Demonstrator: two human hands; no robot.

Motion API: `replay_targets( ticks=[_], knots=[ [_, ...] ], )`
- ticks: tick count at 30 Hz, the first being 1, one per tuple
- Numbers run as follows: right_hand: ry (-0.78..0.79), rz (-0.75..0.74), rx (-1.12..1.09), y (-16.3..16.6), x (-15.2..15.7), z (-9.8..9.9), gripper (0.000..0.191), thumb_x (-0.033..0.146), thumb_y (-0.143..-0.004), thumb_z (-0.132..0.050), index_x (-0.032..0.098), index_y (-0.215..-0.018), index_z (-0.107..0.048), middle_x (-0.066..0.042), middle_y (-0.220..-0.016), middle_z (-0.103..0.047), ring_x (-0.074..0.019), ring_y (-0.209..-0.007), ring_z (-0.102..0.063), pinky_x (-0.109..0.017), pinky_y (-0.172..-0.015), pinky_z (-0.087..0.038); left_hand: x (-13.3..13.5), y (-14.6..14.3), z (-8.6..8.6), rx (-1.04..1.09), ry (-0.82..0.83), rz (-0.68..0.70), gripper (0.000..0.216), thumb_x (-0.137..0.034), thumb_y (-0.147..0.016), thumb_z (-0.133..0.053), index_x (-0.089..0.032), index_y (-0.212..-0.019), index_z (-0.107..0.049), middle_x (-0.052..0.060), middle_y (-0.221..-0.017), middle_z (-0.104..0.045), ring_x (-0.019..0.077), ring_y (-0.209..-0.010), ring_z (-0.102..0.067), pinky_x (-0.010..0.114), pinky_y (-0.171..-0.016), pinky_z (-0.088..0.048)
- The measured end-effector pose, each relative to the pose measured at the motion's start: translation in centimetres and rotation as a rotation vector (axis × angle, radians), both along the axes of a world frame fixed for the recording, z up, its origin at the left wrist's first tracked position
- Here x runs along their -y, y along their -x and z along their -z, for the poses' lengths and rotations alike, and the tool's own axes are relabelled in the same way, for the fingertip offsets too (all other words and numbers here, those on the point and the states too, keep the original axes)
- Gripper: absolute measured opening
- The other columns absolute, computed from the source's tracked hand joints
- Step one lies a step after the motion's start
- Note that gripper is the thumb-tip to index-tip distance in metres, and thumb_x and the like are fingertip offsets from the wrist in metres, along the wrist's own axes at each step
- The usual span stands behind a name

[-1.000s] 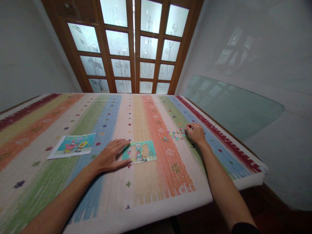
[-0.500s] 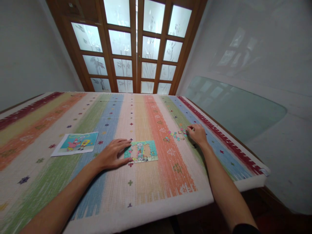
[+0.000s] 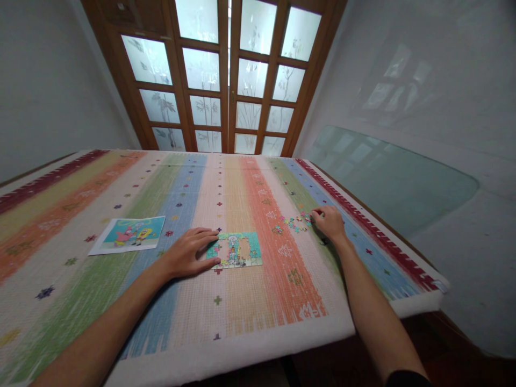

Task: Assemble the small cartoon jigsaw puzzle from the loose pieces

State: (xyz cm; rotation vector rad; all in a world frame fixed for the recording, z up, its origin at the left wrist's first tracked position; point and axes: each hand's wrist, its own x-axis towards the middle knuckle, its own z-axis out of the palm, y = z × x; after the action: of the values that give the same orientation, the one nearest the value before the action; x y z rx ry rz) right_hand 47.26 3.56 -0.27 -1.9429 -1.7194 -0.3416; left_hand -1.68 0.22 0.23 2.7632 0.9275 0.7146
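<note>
A partly filled jigsaw puzzle [image 3: 253, 248] lies flat on the table, with gaps in its middle that show a bare backing. My left hand [image 3: 191, 251] rests at its left edge, fingers stretched and thumb apart, the tips touching the border. To the right is a loose heap of puzzle pieces [image 3: 297, 221]. My right hand [image 3: 329, 221] is at the heap's right end, fingers bent and pinched together; whatever is between the fingertips is hidden. A printed reference picture [image 3: 135, 235] of cartoon figures lies left of my left hand.
A striped, padded cloth [image 3: 242, 293] covers the table, its white edge nearest me. Beyond the far edge stand wooden doors [image 3: 224, 75] with frosted panes. On the right, a glass panel [image 3: 395, 177] is by the white wall.
The view has shifted slightly, so everything sits a little to the right. Both hands stay at the same places, the left at the puzzle and the right at the heap.
</note>
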Motion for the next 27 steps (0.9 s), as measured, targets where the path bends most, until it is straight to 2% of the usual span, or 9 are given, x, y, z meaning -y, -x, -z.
replay_targets(
  ticks=[17, 27],
  knots=[
    [-0.036, -0.020, -0.024, -0.16, 0.30, -0.29, 0.025, 0.028, -0.084, -0.052, 0.020, -0.075, -0.074, -0.014, -0.084, -0.075, -0.0304, -0.082, -0.062, -0.042, -0.079, -0.049, -0.21, 0.07, 0.35, -0.025, 0.004, -0.035, 0.047, -0.054, -0.095, -0.062, -0.022, -0.130, -0.063, 0.013, -0.136, -0.067, 0.0324, -0.125, -0.061, 0.052, -0.107, -0.048],
    [-0.011, -0.109, -0.058, 0.78, 0.64, -0.95, 0.024, 0.029, -0.082, -0.054, 0.020, -0.074, -0.075, -0.013, -0.081, -0.074, -0.0296, -0.081, -0.063, -0.042, -0.081, -0.049, -0.20, 0.02, 0.56, -0.063, 0.002, -0.050, 0.047, -0.052, -0.096, -0.061, -0.023, -0.133, -0.059, 0.011, -0.139, -0.066, 0.0319, -0.128, -0.060, 0.056, -0.114, -0.038]
  ],
)
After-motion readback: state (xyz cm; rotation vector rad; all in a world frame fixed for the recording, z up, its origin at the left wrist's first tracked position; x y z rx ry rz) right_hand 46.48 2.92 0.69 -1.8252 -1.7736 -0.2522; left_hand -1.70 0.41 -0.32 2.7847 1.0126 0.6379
